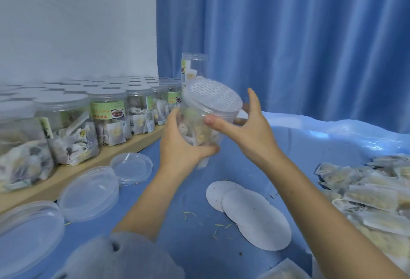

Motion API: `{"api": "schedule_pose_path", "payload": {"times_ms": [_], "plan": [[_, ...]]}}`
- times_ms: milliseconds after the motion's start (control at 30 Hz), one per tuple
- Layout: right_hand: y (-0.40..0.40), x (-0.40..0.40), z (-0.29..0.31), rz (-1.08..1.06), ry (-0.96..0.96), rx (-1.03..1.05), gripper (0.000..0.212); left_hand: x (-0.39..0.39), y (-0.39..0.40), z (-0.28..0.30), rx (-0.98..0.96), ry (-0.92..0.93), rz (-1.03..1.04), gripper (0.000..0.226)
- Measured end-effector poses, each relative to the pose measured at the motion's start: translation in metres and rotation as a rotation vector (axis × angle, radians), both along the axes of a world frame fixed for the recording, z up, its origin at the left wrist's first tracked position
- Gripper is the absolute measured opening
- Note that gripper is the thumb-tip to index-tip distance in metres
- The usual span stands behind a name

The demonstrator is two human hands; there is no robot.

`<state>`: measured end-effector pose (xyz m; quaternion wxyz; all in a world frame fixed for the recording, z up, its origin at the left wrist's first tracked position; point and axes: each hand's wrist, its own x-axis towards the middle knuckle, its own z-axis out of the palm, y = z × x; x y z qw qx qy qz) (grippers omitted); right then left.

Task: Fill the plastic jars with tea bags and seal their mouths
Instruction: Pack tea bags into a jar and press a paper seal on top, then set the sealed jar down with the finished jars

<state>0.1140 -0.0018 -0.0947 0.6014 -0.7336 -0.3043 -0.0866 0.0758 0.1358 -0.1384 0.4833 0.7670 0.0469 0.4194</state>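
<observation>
My left hand covers lower part of jar; contents behind it unreadable. Labels on filled jars along shelf too blurred to read. Tea bag pile cut off by right edge. Clear lids cut off bottom-left.

Left edge: blocked by filled jars and loose lids.
Right edge: blocked by tea bag heap.
Centre: open blue cloth, paper discs lying flat.

Between your hands, the jar is clear glossy plastic under a matt white paper seal; left, glossy lids by a smooth wooden shelf.
</observation>
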Motion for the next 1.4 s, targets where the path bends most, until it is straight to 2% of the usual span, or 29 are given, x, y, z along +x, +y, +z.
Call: {"api": "schedule_pose_path", "payload": {"times_ms": [33, 67, 133, 200, 300, 433, 600, 700, 800, 833, 867, 933, 967, 1000, 1067, 1167, 1300, 1400], "plan": [[0.001, -0.004, 0.003, 0.049, 0.062, -0.002, 0.130, -0.007, 0.004, 0.009, -0.025, 0.004, -0.035, 0.096], [0.003, -0.008, 0.005, 0.115, 0.105, -0.011, 0.121, -0.015, 0.008, 0.017, -0.038, 0.026, -0.066, 0.095], [0.009, -0.018, 0.007, 0.221, 0.122, -0.021, 0.085, -0.034, 0.016, 0.030, -0.062, 0.092, -0.105, 0.100], [0.018, -0.031, 0.007, 0.245, 0.078, -0.021, 0.067, -0.058, 0.024, 0.041, -0.067, 0.173, -0.108, 0.106], [0.039, -0.054, 0.005, 0.255, 0.036, -0.044, 0.063, -0.101, 0.042, 0.048, 0.026, 0.263, -0.031, 0.097], [0.083, -0.096, 0.012, 0.328, -0.046, -0.108, 0.062, -0.166, 0.070, 0.052, 0.120, 0.300, 0.225, 0.074], [0.157, -0.158, 0.018, 0.451, -0.148, -0.158, 0.062, -0.244, 0.130, 0.051, 0.045, 0.395, 0.424, 0.108], [0.201, -0.188, 0.013, 0.527, -0.167, -0.188, 0.053, -0.280, 0.161, 0.043, -0.011, 0.342, 0.477, 0.089], [0.239, -0.205, 0.002, 0.559, -0.141, -0.243, 0.041, -0.300, 0.186, 0.027, -0.015, 0.324, 0.558, 0.057], [0.250, -0.208, -0.003, 0.564, -0.148, -0.258, 0.040, -0.303, 0.194, 0.020, -0.038, 0.325, 0.577, 0.055], [0.260, -0.211, -0.008, 0.575, -0.162, -0.268, 0.041, -0.305, 0.202, 0.014, -0.070, 0.337, 0.581, 0.062], [0.279, -0.215, -0.016, 0.616, -0.166, -0.281, 0.042, -0.308, 0.216, 0.006, -0.126, 0.400, 0.601, 0.103], [0.289, -0.217, -0.018, 0.633, -0.153, -0.283, 0.046, -0.310, 0.223, 0.002, -0.133, 0.429, 0.643, 0.114], [0.299, -0.219, -0.020, 0.641, -0.140, -0.283, 0.051, -0.312, 0.231, -0.001, -0.123, 0.439, 0.688, 0.113], [0.323, -0.220, -0.019, 0.666, -0.135, -0.345, 0.064, -0.315, 0.246, -0.006, -0.095, 0.398, 0.783, 0.094], [0.351, -0.230, -0.020, 0.839, -0.091, -0.604, 0.086, -0.317, 0.263, -0.012, -0.086, 0.365, 0.865, 0.077], [0.366, -0.242, -0.027, 0.875, -0.135, -0.702, 0.078, -0.320, 0.272, -0.020, -0.144, 0.520, 0.846, 0.078], [0.362, -0.244, -0.026, 0.856, -0.148, -0.676, 0.072, -0.313, 0.263, -0.014, -0.113, 0.487, 0.802, 0.070]]}}
